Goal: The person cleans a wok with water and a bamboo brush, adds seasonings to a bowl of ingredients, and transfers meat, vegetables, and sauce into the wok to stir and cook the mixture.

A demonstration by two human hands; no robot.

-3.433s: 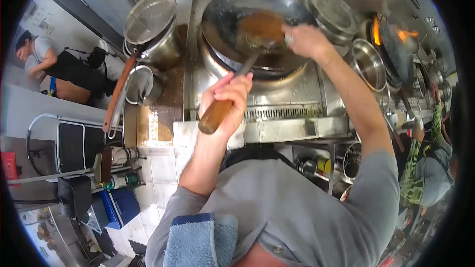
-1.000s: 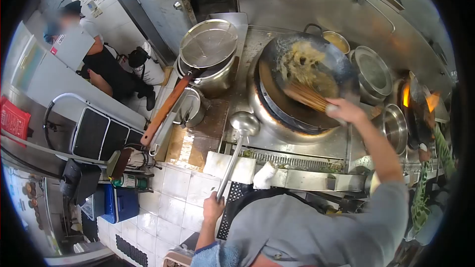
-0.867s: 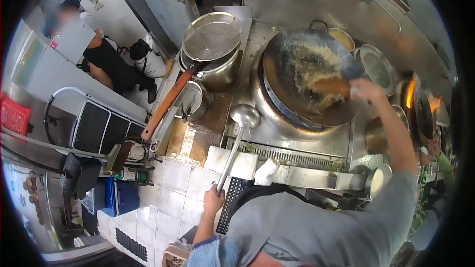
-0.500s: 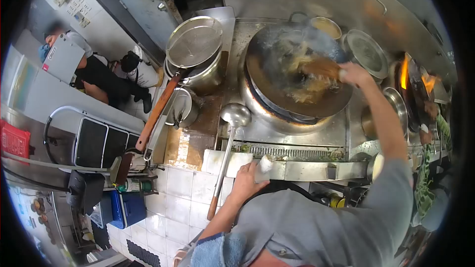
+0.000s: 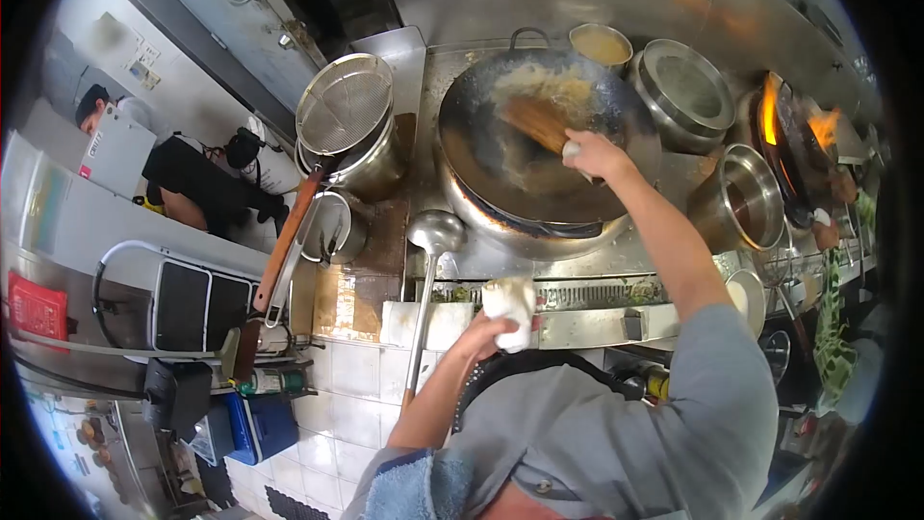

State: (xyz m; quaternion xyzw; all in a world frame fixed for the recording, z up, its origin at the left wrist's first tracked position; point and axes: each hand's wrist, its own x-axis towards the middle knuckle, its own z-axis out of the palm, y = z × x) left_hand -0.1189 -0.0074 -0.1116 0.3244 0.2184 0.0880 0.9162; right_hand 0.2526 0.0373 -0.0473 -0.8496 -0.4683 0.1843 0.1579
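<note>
Now, from the head view, the right hand (image 5: pixel 594 156) is holding the brush (image 5: pixel 535 121) with its fingers closed around the near end. A bit of white is showing by those fingers, but I cannot tell what it is. The brush is slanting inside the wok (image 5: pixel 462 159), with its bristles pointing away and to the left. The right hand is reaching over the wok, so it is sitting much nearer the brush than the left hand (image 5: pixel 478 338) is. The left hand is holding a bunched white rag (image 5: pixel 510 308) at the front edge of the stove. The ladle (image 5: pixel 435 231) is lying just left of that hand, and its long handle is pointing back toward the person.

Pale, wet foam is showing inside the wok, mostly on the far side. Behind the wok, a bowl (image 5: pixel 572 45) is holding something yellow, and beside it a pot (image 5: pixel 664 125) is wearing a round lid (image 5: pixel 685 82). To the right, a deep pot (image 5: pixel 712 212) is holding something brown. To the left, a strainer (image 5: pixel 345 101) is resting on a big pot (image 5: pixel 380 169), and a little pot (image 5: pixel 351 241) is holding some thin things that I cannot make out.
</note>
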